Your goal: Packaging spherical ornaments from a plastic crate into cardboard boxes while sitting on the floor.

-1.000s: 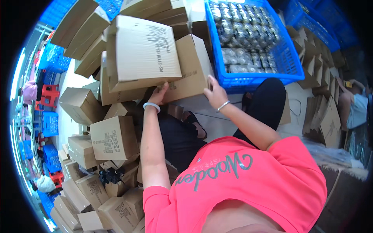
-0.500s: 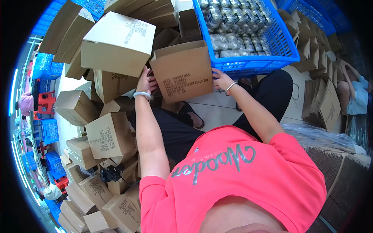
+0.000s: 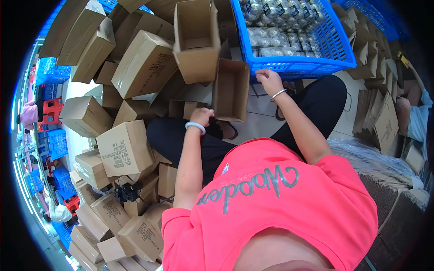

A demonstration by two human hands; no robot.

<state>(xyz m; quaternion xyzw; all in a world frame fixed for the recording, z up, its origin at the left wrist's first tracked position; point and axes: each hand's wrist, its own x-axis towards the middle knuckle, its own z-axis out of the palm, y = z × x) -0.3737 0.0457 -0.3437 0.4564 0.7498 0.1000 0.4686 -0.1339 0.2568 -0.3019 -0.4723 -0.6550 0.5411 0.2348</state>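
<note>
An open brown cardboard box (image 3: 230, 90) lies on its side on the floor between my knees, its empty inside facing up at me. My left hand (image 3: 202, 116), with a pale bangle on the wrist, is curled on a flap at the box's lower left corner. My right hand (image 3: 268, 80), also with a bangle, rests against the near rim of a blue plastic crate (image 3: 298, 67), fingers loose and holding nothing. The crate is full of several silvery wrapped packets (image 3: 280, 31). A second open box (image 3: 197, 40) stands just behind the first.
Many sealed cardboard boxes (image 3: 125, 149) are heaped on my left and behind. Flattened cartons (image 3: 379, 117) are stacked on the right beside a clear plastic sheet (image 3: 370, 156). More blue and red crates (image 3: 54, 135) stand far left. My legs are crossed.
Both hands were gripping a closed box raised in front of me. Now an open box lies on the floor, my left hand is low at its flap and my right hand has moved to the crate rim.
</note>
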